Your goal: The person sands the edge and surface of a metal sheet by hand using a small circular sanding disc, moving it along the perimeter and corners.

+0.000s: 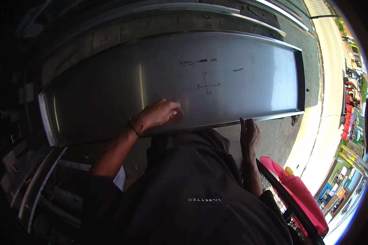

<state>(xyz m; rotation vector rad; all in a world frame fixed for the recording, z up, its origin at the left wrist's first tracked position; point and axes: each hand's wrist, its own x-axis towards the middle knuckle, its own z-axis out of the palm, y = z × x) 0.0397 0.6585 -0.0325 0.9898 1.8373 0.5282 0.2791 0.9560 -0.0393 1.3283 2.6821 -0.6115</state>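
Note:
A long, shallow metal tray (249,92) with folded-up edges lies across the view in front of me. Its grey surface carries a drawn black cross with hooked ends and some handwriting. My left hand (158,112) is closed over the near middle of the tray, and a thin reddish-brown disc (178,117) shows under its fingers. Part of that disc is hidden by the hand. At the tray's near rim, right of my body, my right hand (250,134) has curled fingers, with the tips on the metal edge. A dark band circles my left wrist.
Long metal strips (249,18) lie beyond the tray's far edge. Metal frame bars (41,190) stand at lower left. To the lower right are a black mesh rack (288,208) and a pink plastic bag (296,190). Sunlit pavement (327,90) runs along the right side.

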